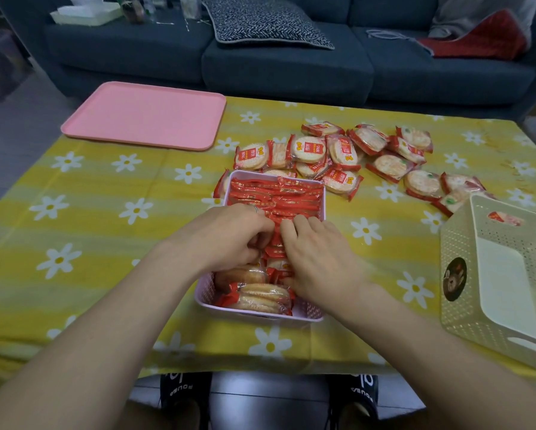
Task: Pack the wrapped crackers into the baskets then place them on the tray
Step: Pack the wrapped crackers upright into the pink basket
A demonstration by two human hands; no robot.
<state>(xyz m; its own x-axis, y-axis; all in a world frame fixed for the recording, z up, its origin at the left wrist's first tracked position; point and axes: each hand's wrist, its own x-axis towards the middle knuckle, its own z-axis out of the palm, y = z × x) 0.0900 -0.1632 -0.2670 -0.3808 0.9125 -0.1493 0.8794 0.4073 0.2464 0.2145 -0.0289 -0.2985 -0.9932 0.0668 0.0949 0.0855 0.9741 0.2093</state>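
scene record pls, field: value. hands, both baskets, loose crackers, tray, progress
left hand: in the pink basket, fingers curled on wrapped crackers
right hand: in the same basket, fingers on the packets; grip unclear
pink basket: in front of the person, nearly full, packets standing on edge
cream basket: at the right table edge, tilted, looks unpacked
loose crackers: pile beyond the pink basket, stretching right
pink tray: far left, no basket on it
progress: first basket being filled
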